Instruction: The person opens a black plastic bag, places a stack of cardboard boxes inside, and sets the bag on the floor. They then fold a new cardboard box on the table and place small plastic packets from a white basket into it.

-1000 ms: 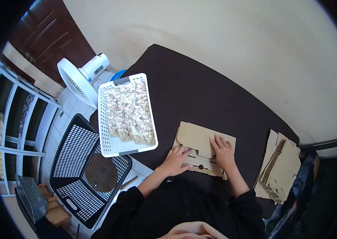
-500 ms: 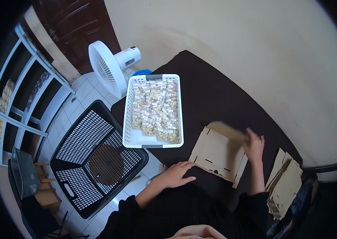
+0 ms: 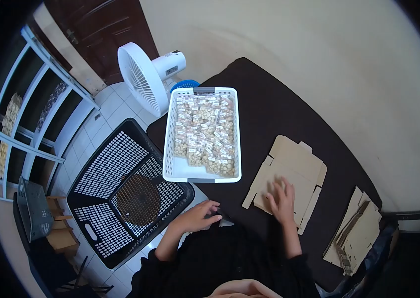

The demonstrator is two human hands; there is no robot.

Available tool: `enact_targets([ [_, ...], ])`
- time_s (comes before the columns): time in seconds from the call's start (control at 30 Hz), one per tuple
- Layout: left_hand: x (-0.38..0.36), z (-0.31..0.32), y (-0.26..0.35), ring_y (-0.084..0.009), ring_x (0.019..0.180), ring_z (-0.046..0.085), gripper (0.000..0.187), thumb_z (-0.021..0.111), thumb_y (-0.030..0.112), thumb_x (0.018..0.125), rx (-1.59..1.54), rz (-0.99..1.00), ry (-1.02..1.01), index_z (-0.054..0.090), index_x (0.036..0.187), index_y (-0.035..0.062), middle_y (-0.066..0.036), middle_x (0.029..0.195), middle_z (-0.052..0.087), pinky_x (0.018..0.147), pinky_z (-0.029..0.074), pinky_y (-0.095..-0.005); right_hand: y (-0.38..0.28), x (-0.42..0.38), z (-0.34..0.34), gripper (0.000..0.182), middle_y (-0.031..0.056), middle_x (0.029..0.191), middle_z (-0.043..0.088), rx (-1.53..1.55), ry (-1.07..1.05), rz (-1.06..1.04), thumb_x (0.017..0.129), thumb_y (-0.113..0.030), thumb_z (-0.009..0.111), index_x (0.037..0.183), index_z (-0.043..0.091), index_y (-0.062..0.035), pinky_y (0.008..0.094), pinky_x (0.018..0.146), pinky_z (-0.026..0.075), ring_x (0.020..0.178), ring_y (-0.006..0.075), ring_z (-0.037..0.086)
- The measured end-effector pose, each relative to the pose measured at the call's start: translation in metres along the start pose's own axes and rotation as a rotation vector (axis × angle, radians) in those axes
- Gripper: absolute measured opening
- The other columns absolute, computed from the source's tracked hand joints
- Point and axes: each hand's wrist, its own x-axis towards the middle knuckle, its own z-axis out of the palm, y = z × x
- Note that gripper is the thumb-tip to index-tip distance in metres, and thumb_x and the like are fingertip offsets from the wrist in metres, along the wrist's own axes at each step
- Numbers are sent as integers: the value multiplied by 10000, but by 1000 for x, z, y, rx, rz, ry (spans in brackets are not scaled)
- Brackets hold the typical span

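A flat-cut cardboard box (image 3: 297, 166) lies unfolded on the dark tabletop in front of me, its slots and side flaps showing. Over its near part is my right hand (image 3: 283, 202), fingers spread and fingertips close to the board, gripping nothing. My left hand (image 3: 197, 218) hovers by the table's near edge, left of the cardboard, with thumb and fingers apart and nothing between them. Beyond it stands a white plastic basket (image 3: 166, 149) holding many small labelled clear bags (image 3: 205, 134) of pale, round pieces.
More folded cardboard boxes (image 3: 361, 238) are stacked at the table's right side. On the left, a large black perforated basket (image 3: 105, 171) stands below table height. A white fan (image 3: 143, 79) is behind it, near a blue basket (image 3: 185, 85). A wall borders the table's far side.
The cardboard's raised panel has come down, and the piece now lies flat and turned. My right hand has moved left over it; my left hand has drawn away from its edge.
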Motion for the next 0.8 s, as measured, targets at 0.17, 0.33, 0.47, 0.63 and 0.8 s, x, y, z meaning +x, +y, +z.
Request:
enact_targets([
  [0.17, 42, 39, -4, -211, 843, 557, 421, 567, 139, 817, -58, 226, 94, 418, 1188, 7, -144, 1017, 486, 761, 458, -313, -13, -65, -14, 253, 152, 1206, 453, 18, -4, 105, 724, -151, 659, 961, 612, -77, 507, 995, 260, 1155, 321, 417],
  [0.33, 65, 53, 11, -212, 717, 569, 410, 544, 105, 821, 32, 245, 185, 409, 1196, 10, -128, 947, 521, 661, 471, -319, 11, -119, -13, 150, 167, 1179, 453, 106, 283, 399, 724, -110, 671, 859, 644, -52, 435, 976, 305, 1126, 337, 414],
  [0.47, 82, 65, 10, -198, 710, 575, 357, 539, 119, 838, -134, 199, 187, 446, 1161, 0, -132, 886, 563, 609, 466, -291, 14, -122, -33, 259, 164, 1120, 451, -11, 375, 815, 674, -205, 730, 809, 603, -24, 398, 931, 333, 1062, 308, 425],
  [0.63, 90, 70, 15, -148, 771, 551, 273, 533, 76, 836, -177, 289, 223, 524, 1098, 2, -125, 930, 558, 588, 449, -245, 29, -117, -42, 435, 127, 993, 477, 57, 301, 855, 565, -161, 791, 926, 582, -39, 371, 849, 410, 964, 282, 486],
  [0.8, 100, 71, 26, -245, 903, 502, 356, 560, 49, 768, 102, 564, 264, 529, 1123, 24, -99, 921, 546, 761, 423, -321, 31, -112, -44, 543, 100, 955, 482, 144, 352, 734, 506, -23, 772, 1006, 561, -4, 333, 733, 463, 828, 230, 534],
])
